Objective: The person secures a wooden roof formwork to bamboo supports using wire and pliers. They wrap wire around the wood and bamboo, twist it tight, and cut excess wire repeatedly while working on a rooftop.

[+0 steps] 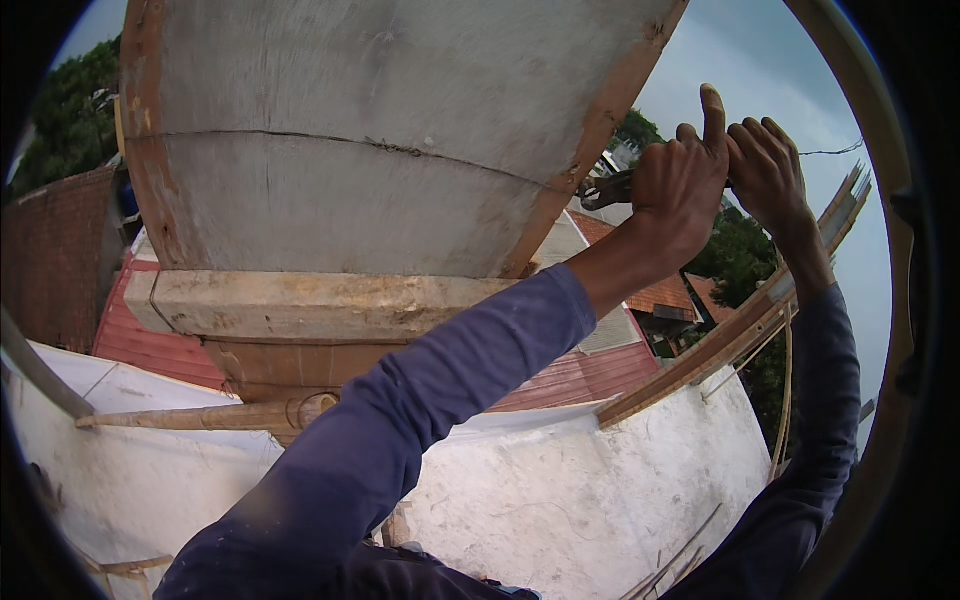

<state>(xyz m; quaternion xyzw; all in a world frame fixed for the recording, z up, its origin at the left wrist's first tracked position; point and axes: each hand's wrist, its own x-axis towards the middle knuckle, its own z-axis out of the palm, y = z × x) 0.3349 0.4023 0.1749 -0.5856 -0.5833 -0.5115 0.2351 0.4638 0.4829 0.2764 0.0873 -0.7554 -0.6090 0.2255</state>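
Note:
My left hand [683,190] is wrapped round dark metal pliers [607,190], with one finger sticking up. The head of the pliers is against the right edge of a tall grey panel [370,80], where a thin tie wire [400,148] comes round. This wire runs across the panel's face and has a twisted knot near its middle. Pressed close beside my left hand, my right hand [770,170] has its fingers curled closed; what they hold is hidden. A thin dark wire [832,152] stretches to the right from behind my right hand.
Wooden battens [555,225] edge the panel, which stands above a pale timber beam [330,305]. A bamboo pole [190,418] lies at lower left. Long wooden boards [720,325] slant up at right. Below are a white wall surface [560,490] and red roofing [170,335].

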